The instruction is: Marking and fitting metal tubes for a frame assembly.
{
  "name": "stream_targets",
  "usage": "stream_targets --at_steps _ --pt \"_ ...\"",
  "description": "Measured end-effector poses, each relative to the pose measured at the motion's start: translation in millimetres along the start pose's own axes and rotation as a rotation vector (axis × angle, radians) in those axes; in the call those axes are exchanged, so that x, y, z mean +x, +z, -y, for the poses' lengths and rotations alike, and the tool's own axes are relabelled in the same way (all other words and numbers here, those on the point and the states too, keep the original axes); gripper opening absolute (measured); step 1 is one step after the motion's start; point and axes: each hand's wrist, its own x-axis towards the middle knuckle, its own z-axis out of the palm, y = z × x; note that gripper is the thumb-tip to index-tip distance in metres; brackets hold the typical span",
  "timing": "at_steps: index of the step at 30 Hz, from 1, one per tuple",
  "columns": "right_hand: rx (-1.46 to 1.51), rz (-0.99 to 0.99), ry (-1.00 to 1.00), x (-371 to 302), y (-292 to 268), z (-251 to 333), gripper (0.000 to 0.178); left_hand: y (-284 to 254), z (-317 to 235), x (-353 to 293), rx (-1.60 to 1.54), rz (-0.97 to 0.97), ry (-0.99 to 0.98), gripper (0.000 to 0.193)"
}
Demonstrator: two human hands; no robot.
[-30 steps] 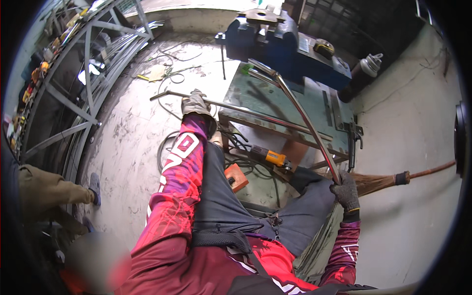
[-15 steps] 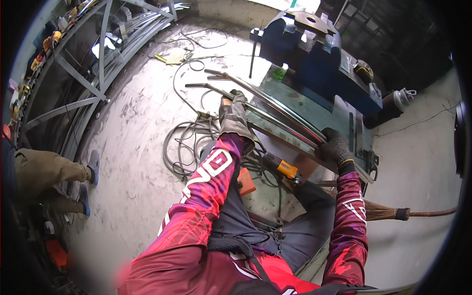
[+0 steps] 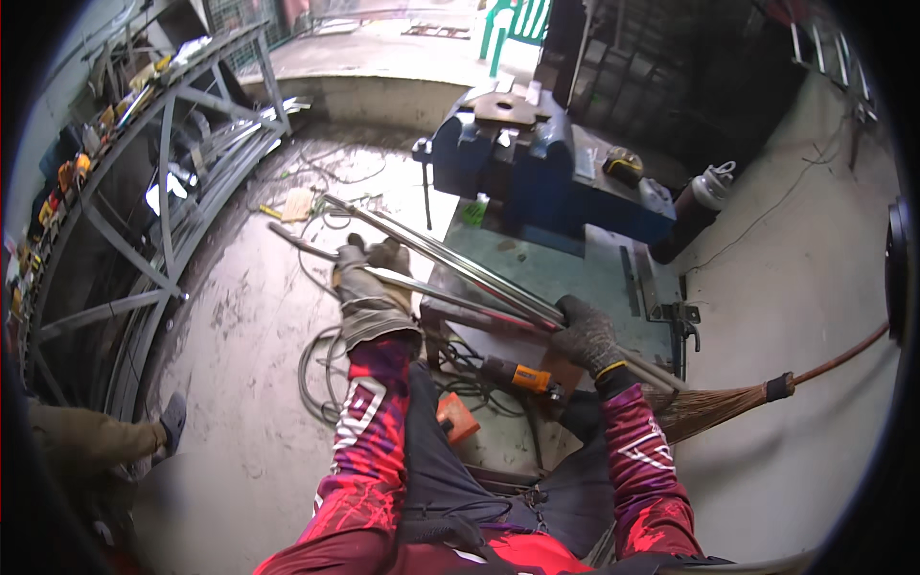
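Observation:
My left hand [image 3: 372,273], in a worn leather work glove, is closed round a shiny metal tube [image 3: 446,295] partway along it. The tube's far end bends slightly. Beside it on the far side lie more metal tubes [image 3: 450,257], close together and nearly parallel. My right hand [image 3: 586,335], in a dark grey knit glove, grips the tubes where they converge near their right-hand end. They slant over a greenish metal worktable [image 3: 599,278]. My left fingers are partly hidden by the glove's back.
A big blue bench vise [image 3: 546,187] stands on the table, with a tape measure [image 3: 623,165] and bottle [image 3: 707,190] nearby. Below are a yellow-black angle grinder [image 3: 522,376], orange block [image 3: 457,418] and coiled cables [image 3: 311,379]. A broom [image 3: 728,404] lies right; a metal rack [image 3: 110,311] and another person's leg [image 3: 96,431] are left.
The view has tilted up and turned, so the scene sits lower and further left. Both hands keep their grip; the tube in my left hand stands a little further from the others.

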Motion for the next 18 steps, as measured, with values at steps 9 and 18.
stream_targets --at_steps 9,18 --pt "0.646 -0.459 -0.22 -82 -56 30 0.028 181 -178 -183 0.533 1.091 0.654 0.033" --pt "1.015 -0.859 -0.099 -156 -90 -88 0.02 185 -45 -199 1.622 1.62 0.908 0.048"
